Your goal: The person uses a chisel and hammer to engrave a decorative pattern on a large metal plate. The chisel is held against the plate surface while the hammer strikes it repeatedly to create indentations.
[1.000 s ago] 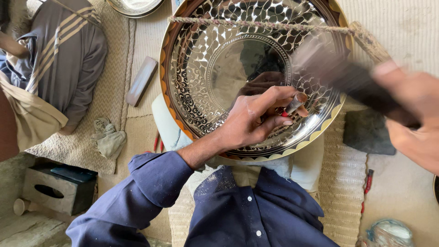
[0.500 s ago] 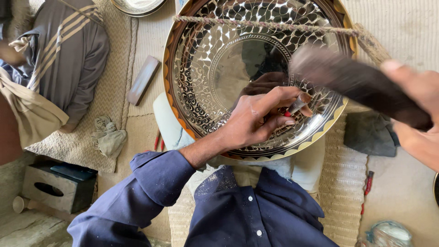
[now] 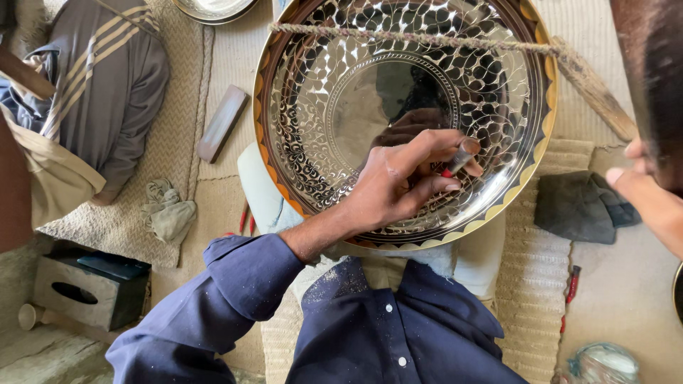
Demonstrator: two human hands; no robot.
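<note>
Engraved brass tray (image 3: 334,92), round and mirror-bright with a leaf-pattern band and a scalloped golden rim, fills the upper middle of the head view, resting tilted on the person's lap over a pale cushion (image 3: 260,188). The left hand (image 3: 398,181) lies on the tray's lower right part, at about 4 o'clock from its centre, its grip closed around a short metal chisel (image 3: 461,156) whose tip meets the engraved surface. The right hand (image 3: 651,199) shows at the 3 o'clock edge of the view, grip closed on a dark blurred tool (image 3: 654,78) that rises towards 1 o'clock; what kind of tool cannot be told. A twisted rope (image 3: 398,37) crosses the tray's top and joins a wooden stick (image 3: 594,89) at 2 o'clock. On the woven mat (image 3: 178,142) at 9 o'clock lie a flat bar (image 3: 222,122) and a crumpled rag (image 3: 167,212). A dark cloth (image 3: 580,206) lies just right of the tray.
</note>
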